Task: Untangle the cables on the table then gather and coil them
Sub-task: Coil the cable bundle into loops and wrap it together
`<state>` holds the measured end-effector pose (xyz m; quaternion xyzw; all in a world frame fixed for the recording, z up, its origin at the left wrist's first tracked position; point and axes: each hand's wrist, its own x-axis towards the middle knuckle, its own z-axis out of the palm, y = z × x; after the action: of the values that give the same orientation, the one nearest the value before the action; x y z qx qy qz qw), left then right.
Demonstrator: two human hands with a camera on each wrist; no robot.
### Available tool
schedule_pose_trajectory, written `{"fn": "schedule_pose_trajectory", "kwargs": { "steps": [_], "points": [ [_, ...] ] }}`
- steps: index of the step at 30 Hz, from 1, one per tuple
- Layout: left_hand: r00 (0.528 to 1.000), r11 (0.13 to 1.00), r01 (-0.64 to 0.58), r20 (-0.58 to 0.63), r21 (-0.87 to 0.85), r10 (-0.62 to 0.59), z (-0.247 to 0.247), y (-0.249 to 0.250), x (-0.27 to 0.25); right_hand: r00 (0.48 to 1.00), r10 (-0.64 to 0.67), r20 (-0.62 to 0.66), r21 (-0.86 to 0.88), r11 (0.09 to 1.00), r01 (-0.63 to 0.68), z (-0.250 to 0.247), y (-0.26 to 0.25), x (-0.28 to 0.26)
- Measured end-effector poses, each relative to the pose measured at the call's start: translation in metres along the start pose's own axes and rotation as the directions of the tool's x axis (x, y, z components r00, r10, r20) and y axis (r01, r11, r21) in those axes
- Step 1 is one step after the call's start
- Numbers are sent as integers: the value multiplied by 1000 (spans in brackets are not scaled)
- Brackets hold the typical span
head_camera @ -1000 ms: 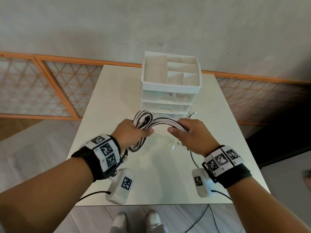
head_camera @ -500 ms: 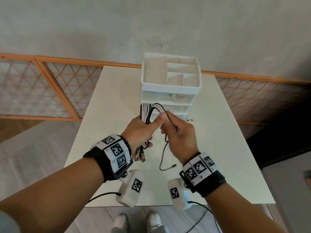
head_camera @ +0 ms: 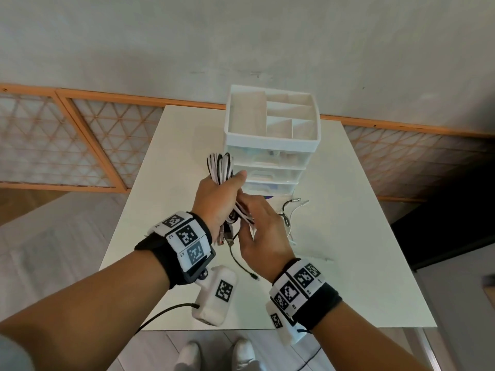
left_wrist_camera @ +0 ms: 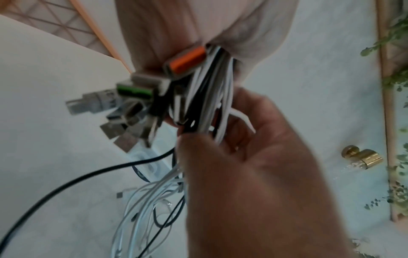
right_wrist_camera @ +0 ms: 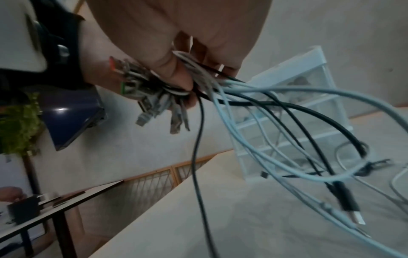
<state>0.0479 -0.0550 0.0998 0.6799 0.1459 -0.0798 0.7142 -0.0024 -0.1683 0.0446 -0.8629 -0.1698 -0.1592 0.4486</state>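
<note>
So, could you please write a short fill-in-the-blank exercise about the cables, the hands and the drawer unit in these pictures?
1. The folded cable bundle is gripped by the person's ____ hand.
2. One connector in the bundle has a bright ____ part, next to one with a green part.
3. The white drawer unit stands on the ____.
4. The right hand touches the strands just ____ the left hand.

Missing words: left; orange; table; below
</note>
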Motion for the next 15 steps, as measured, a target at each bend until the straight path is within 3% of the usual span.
{"fn": "schedule_pose_trajectory", "kwargs": {
  "steps": [4,8,12,15],
  "points": [
    [994,997,-79,76,-3,79,-5,9,1,963,247,105,-11,969,-248,-5,15,-2],
    [954,989,-140,261,-50,148,-9,18,-5,951,280,134,-108,958,-267,-10,37,7],
    [865,978,-199,459,-54,201,-21,24,-8,885,450,115,-289,868,-404,-31,57,22],
    [862,960,-279,446,21,241,-27,24,-6,884,445,141,-300,870,-390,-39,58,24]
  ]
}}
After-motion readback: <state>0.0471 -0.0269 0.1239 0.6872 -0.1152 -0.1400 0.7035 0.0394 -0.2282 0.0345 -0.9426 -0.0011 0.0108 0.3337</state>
